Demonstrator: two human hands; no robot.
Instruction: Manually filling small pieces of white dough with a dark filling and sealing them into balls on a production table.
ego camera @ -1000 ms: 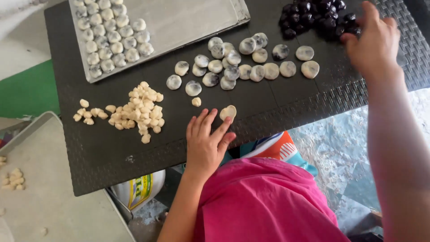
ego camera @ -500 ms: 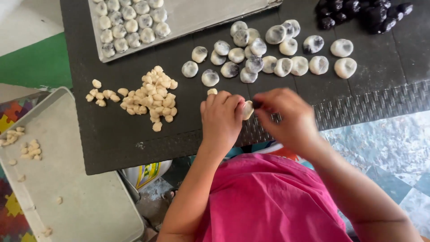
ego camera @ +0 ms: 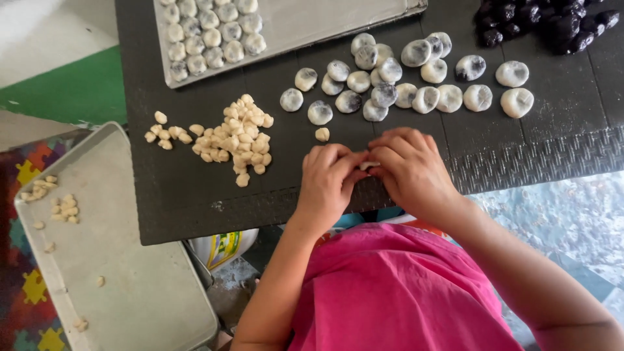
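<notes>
While half a second ago the hands were just meeting, left hand point(ego camera: 328, 182) and right hand point(ego camera: 413, 170) now pinch one small pale dough piece point(ego camera: 368, 166) together over the dark textured counter point(ego camera: 195, 195); lumpy dough bits point(ego camera: 234, 136) piled left, smooth round filled balls point(ego camera: 416, 78) behind

Soft even daylight, faint shadows, sharp focus throughout.

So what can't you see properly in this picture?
Head view only:
- The dough piece: mostly covered by the left hand and right hand.
- The pile of dark balls: cut off by the top edge.
- The upper tray: cut off by the top edge.
</notes>
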